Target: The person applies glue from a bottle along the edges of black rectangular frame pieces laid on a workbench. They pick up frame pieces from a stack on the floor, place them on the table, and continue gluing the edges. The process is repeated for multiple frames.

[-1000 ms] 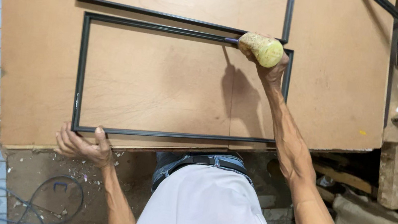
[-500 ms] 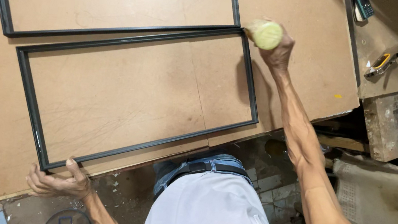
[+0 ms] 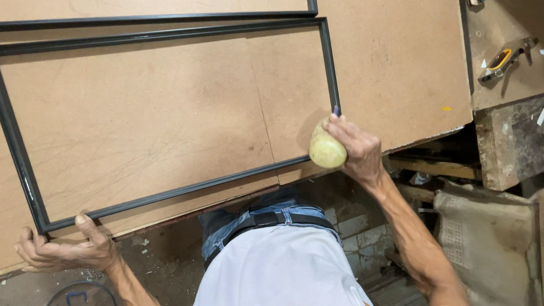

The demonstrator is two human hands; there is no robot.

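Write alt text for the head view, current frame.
Seen from above, a person leans over a brown board, the right hand pressing a yellowish pad against the right side of a black rectangular frame lying flat. The left hand grips the frame's near-left corner at the board's edge. A second black frame lies just beyond.

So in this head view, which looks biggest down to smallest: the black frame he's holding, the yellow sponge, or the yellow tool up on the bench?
1. Black frame, by far the largest.
2. Yellow sponge in the right hand.
3. Yellow tool; it lies farther from the camera, so its rank below the sponge is unsure.
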